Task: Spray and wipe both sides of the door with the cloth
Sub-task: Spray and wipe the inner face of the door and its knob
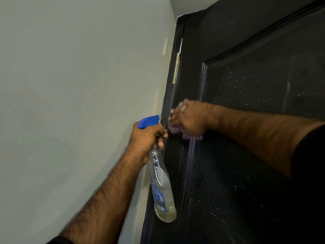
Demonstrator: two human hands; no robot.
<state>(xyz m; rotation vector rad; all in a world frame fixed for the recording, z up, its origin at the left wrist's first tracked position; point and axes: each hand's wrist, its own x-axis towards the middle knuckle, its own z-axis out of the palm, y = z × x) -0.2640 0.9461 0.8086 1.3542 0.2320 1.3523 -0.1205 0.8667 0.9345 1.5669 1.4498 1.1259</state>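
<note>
A black panelled door point(246, 155) fills the right of the view, speckled with spray droplets and a wet streak. My right hand point(190, 118) presses a purple cloth point(175, 129) against the door near its hinge edge; the hand and cloth are blurred. Only the cloth's edges show under the hand. My left hand point(146, 138) grips the neck of a clear spray bottle point(161, 191) with a blue trigger head, held beside the door frame. The bottle holds a little pale liquid at the bottom.
A pale grey wall point(79, 103) takes up the left half. A cream hinge point(176, 68) sits on the black door frame above my hands. The raised moulding of the door panel runs to the right of my right hand.
</note>
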